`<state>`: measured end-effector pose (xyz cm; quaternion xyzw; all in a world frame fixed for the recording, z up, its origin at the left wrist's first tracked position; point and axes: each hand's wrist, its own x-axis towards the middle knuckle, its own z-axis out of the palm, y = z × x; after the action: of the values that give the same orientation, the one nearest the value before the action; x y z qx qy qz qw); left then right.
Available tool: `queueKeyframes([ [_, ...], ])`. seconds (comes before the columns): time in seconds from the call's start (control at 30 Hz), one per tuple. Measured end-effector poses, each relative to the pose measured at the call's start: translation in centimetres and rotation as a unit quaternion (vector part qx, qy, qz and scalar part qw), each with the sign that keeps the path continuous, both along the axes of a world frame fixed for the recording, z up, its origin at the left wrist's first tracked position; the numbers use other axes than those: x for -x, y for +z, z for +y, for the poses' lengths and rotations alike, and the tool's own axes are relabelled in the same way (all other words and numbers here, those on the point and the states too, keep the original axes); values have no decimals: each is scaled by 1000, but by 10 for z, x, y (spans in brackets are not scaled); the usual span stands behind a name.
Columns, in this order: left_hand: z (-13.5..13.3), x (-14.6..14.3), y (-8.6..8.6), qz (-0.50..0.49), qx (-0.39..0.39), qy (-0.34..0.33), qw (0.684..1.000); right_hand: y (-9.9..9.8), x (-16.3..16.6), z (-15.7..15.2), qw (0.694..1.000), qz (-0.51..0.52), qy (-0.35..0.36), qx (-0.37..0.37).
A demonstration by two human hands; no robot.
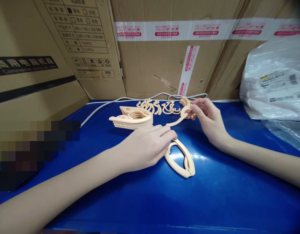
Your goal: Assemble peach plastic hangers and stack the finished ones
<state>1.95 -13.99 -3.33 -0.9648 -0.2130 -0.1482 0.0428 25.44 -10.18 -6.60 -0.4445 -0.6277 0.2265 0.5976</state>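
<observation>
My left hand point(150, 144) is closed on the upper end of a beige looped piece point(178, 167), which looks like a folded clothes hanger. The loop's lower end points toward me, low over the blue table. Between thumb and fingers, my right hand point(208, 118) pinches a slim curved beige hanger part point(178, 122) with a rounded end. Its thin tip reaches toward the left fingers; whether they touch it I cannot tell. Just behind the left hand, similar beige hangers point(132, 120) lie stacked.
Loose beige hooks point(157, 107) lie along the back, beside a small stack of curved parts point(185, 101). A white cable point(98, 110) runs behind them. Cardboard boxes point(150, 68) wall the back and left of the blue table point(225, 201). A clear plastic bag point(274, 84) sits at right.
</observation>
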Motion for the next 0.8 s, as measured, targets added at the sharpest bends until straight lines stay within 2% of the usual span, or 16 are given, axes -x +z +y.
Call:
queueKeyframes([
  [0.07,-3,0,2,18,-4,13,1000,0,-1,1,999,1,-29,-14],
  [0.2,-7,1,4,73,16,-17,997,2,-1,-1,998,-30,-43,-26],
  [0.37,-5,2,6,90,10,-2,996,5,4,-6,999,-1,0,38],
  [0.5,-3,3,8,88,-42,14,995,5,7,-8,994,12,56,91],
  [0.67,-2,5,6,80,-137,29,987,-2,3,-3,989,-99,81,68],
  [0.8,1,3,3,82,-146,66,984,-2,2,-5,965,-241,80,68],
])
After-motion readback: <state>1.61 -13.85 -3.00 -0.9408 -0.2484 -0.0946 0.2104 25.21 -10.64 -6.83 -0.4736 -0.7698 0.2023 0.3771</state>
